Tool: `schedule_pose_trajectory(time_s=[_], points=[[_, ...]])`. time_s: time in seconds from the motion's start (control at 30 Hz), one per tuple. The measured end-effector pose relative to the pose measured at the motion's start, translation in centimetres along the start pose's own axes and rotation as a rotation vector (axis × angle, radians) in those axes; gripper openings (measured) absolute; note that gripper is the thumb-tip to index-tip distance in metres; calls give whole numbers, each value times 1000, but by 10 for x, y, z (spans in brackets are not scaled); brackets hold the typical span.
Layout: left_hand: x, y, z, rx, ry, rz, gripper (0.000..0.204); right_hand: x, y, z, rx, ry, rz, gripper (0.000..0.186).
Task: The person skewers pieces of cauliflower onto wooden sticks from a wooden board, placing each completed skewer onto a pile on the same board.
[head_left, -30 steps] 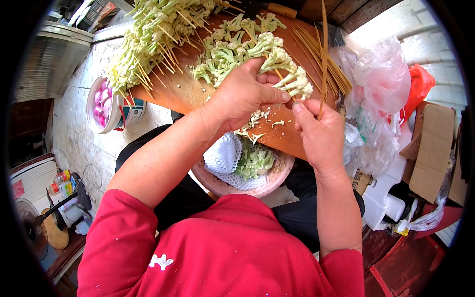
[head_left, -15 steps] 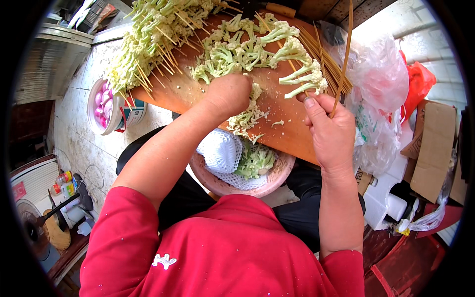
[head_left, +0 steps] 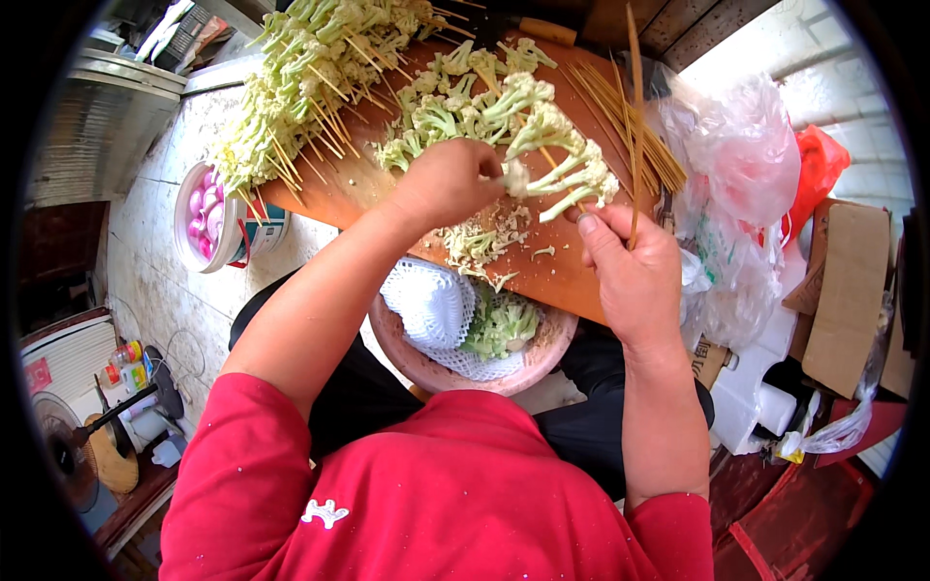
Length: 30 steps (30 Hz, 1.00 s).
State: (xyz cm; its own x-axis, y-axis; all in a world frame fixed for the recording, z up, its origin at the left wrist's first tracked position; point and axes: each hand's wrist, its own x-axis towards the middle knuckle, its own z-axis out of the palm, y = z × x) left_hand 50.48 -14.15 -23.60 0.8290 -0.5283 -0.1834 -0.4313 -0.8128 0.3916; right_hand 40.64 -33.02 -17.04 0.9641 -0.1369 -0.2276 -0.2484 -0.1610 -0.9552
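My right hand (head_left: 635, 276) is closed around the lower end of a wooden skewer threaded with several cauliflower florets (head_left: 567, 155). Another bare skewer (head_left: 635, 126) sticks up from between its fingers. Over the orange-brown board, my left hand (head_left: 450, 179) is closed, its fingertips pinching a small, blurred cauliflower floret (head_left: 516, 178) beside the threaded ones. Loose cauliflower pieces (head_left: 436, 121) lie just beyond that hand. Crumbs and trimmings (head_left: 484, 240) are scattered nearer to me on the board (head_left: 567, 266).
Finished cauliflower skewers (head_left: 291, 87) are heaped at the far left. Bare skewers (head_left: 668, 165) lie at the right beside plastic bags (head_left: 741, 165). A pink basin (head_left: 533, 366) with cauliflower and white foam netting stands below the board. A bucket (head_left: 232, 228) of purple-pink pieces is left; a wooden knife handle (head_left: 548, 31) lies far.
My right hand has lowered slightly and brought the loaded skewer leftward. My left hand has turned toward it, and a floret now shows at its fingertips.
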Motion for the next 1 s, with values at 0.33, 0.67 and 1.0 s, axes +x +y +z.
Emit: schedule_pose_trajectory(time_s=[0.33,0.67,1.0], points=[[2,-9,-44,-1861,207,-385,16,-1,7,0,-42,-33,53,17],[-1,-15,-49,-1899,276,-365,16,-1,8,-2,-48,-55,43,15],[-6,-15,-48,-1690,170,-348,23,-4,7,-5,-7,-40,110,15]])
